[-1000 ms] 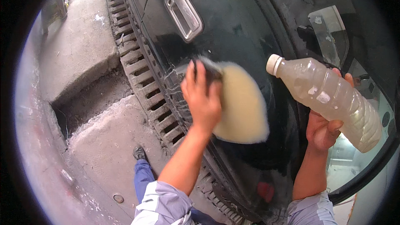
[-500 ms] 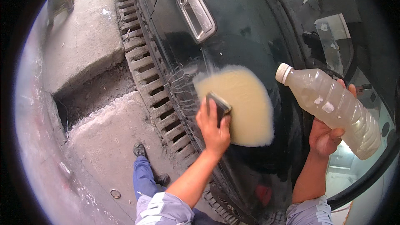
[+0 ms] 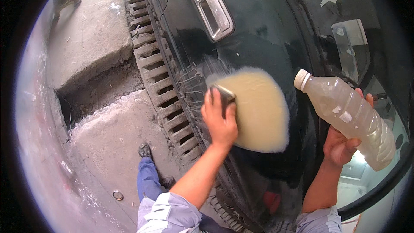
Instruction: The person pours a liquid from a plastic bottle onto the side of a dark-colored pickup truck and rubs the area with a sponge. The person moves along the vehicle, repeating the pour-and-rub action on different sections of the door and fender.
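My left hand [image 3: 219, 123] is closed around a dark sanding block [image 3: 225, 96], pressed to the left edge of a beige filler patch [image 3: 261, 112]. The patch is a smooth rounded shape on a dark car door [image 3: 258, 51], with a pale, feathered rim. Milky streaks run from its left edge down the door's lower part. In my right hand [image 3: 338, 146] is a clear plastic bottle [image 3: 345, 114] with a white cap, tilted so the cap points up and left toward the patch. Cloudy liquid shows inside it, and my palm lies partly behind it.
A metal door handle [image 3: 214, 11] sits beyond the patch. Along the door's left runs a slotted floor grating [image 3: 161, 80]. Left of it are a concrete floor with a sunken trough [image 3: 101, 77] and a small round ring [image 3: 117, 195]. My shoe [image 3: 145, 150] stands on the concrete.
The sanding block and my left hand have slid left and a little farther away over the patch, to its left edge. The bottle stays in my right hand. The whole view has shifted slightly.
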A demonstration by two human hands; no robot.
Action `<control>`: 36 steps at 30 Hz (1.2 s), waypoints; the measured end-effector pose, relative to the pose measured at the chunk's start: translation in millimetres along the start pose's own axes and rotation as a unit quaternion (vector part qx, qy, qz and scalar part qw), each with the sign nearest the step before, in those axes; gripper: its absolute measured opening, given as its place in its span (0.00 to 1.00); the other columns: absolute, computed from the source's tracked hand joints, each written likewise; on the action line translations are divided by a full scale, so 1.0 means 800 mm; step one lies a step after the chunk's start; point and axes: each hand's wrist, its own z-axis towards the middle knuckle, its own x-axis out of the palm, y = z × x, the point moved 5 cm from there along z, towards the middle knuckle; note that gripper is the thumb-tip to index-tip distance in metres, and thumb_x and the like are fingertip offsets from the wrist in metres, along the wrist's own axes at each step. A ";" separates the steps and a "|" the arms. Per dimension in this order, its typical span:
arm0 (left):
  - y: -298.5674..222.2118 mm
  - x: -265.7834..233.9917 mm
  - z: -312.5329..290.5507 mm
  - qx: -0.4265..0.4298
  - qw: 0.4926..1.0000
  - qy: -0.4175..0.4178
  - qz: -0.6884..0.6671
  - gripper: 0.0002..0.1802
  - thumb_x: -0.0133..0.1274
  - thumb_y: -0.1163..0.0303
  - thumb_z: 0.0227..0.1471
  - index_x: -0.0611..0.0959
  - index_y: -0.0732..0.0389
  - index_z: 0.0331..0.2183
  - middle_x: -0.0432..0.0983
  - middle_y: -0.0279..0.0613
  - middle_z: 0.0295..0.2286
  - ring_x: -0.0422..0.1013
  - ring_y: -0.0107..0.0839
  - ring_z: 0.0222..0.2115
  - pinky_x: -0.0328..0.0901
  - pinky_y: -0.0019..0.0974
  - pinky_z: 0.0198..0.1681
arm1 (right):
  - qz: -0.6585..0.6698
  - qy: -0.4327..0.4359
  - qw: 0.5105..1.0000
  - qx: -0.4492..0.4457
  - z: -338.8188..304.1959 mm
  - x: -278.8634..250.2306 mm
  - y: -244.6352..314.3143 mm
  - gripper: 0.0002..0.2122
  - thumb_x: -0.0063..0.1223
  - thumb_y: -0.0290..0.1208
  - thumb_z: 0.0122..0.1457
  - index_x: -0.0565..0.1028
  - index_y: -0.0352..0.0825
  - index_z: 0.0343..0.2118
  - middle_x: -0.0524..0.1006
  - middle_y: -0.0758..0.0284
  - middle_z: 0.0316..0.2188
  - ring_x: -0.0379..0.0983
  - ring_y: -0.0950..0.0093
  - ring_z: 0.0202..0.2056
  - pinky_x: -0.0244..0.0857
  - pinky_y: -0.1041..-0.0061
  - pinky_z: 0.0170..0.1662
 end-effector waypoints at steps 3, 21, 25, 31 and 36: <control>0.036 0.000 0.074 -0.032 0.999 -0.022 -0.003 0.31 0.52 0.64 0.56 0.68 0.65 0.59 0.64 0.61 0.55 0.62 0.58 0.52 0.55 0.48 0.57 | 0.001 0.018 0.999 -0.027 0.003 0.004 0.002 0.47 0.61 0.57 0.51 0.49 0.35 0.65 0.57 0.56 0.64 0.55 0.61 0.64 0.52 0.59 0.65; 0.053 0.000 0.016 -0.025 0.998 -0.019 0.046 0.32 0.50 0.61 0.58 0.66 0.68 0.59 0.63 0.61 0.56 0.61 0.55 0.56 0.52 0.49 0.58 | -0.026 0.032 0.999 -0.018 0.002 0.003 -0.005 0.48 0.58 0.61 0.52 0.47 0.37 0.66 0.57 0.52 0.63 0.55 0.59 0.64 0.52 0.56 0.65; 0.043 0.000 -0.041 -0.019 0.999 -0.009 0.032 0.33 0.52 0.61 0.56 0.66 0.67 0.59 0.63 0.62 0.56 0.60 0.57 0.56 0.53 0.48 0.57 | -0.033 0.024 0.999 -0.017 0.000 -0.002 -0.005 0.48 0.56 0.61 0.52 0.46 0.36 0.67 0.57 0.52 0.63 0.54 0.59 0.65 0.52 0.55 0.65; 0.059 -0.008 0.100 -0.034 0.996 -0.067 0.046 0.27 0.48 0.63 0.59 0.70 0.67 0.56 0.69 0.56 0.51 0.66 0.54 0.50 0.57 0.45 0.54 | -0.052 0.031 0.998 -0.018 0.002 -0.005 -0.002 0.48 0.56 0.61 0.52 0.46 0.35 0.67 0.56 0.53 0.64 0.53 0.59 0.65 0.52 0.55 0.65; 0.045 -0.003 -0.047 -0.005 0.999 -0.009 0.042 0.32 0.53 0.61 0.56 0.68 0.68 0.57 0.65 0.59 0.55 0.63 0.54 0.53 0.55 0.47 0.56 | -0.062 0.041 0.997 -0.006 0.000 -0.007 -0.006 0.49 0.56 0.63 0.51 0.45 0.35 0.67 0.56 0.54 0.64 0.53 0.60 0.65 0.53 0.54 0.65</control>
